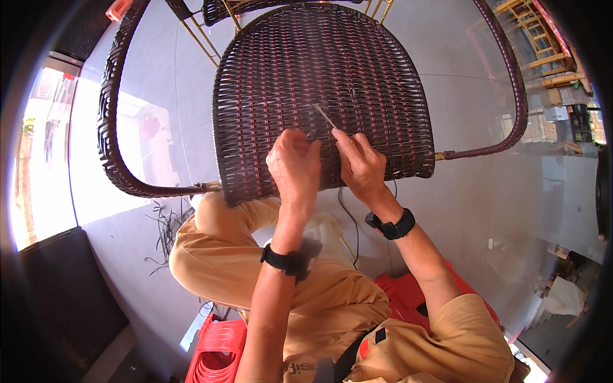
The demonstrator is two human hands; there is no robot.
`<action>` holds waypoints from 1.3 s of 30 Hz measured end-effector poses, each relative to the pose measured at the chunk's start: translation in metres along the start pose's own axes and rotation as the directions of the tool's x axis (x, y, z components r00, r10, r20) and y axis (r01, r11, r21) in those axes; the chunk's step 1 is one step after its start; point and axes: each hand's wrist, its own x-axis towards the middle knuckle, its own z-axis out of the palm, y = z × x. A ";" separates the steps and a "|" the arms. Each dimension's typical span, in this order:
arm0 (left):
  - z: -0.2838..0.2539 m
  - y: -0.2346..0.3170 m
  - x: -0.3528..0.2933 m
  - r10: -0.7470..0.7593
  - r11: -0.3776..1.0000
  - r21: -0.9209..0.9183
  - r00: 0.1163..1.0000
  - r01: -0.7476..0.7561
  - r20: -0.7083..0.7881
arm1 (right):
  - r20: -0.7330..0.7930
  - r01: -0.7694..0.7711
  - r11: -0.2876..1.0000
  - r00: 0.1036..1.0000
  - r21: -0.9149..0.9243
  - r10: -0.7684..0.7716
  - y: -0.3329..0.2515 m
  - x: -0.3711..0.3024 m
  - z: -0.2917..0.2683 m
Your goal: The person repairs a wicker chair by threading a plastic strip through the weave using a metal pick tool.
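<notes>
A dark brown woven wicker chair seat with reddish strands stands in front of me. Over the near part of the seat my right hand is closed around a slim metal tool with a flattened tip, which points away and to the left. Its handle is hidden in the fingers. My left hand is just beside it, fingers curled in above the weave and slightly blurred. Something small and dark shows at those fingertips, too unclear to name.
Curved wicker-wrapped armrests loop out on both sides of the seat. Loose dark strands lie on the grey floor at left. A red plastic stool is at lower left. Golden metal frames stand at far right.
</notes>
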 end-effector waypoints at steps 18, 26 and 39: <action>0.024 0.006 0.006 -0.130 0.990 0.031 0.983 0.134 -0.126 | -0.025 0.004 1.000 1.000 0.010 -0.004 0.001 0.000 0.001; 0.027 0.010 0.007 -0.147 0.986 0.057 0.976 0.158 -0.160 | -0.038 0.005 1.000 0.999 0.011 -0.005 0.001 0.000 0.000; 0.020 0.000 0.024 -0.130 0.991 0.042 0.991 0.129 0.029 | -0.010 -0.027 1.000 1.000 0.012 0.027 0.002 -0.001 0.001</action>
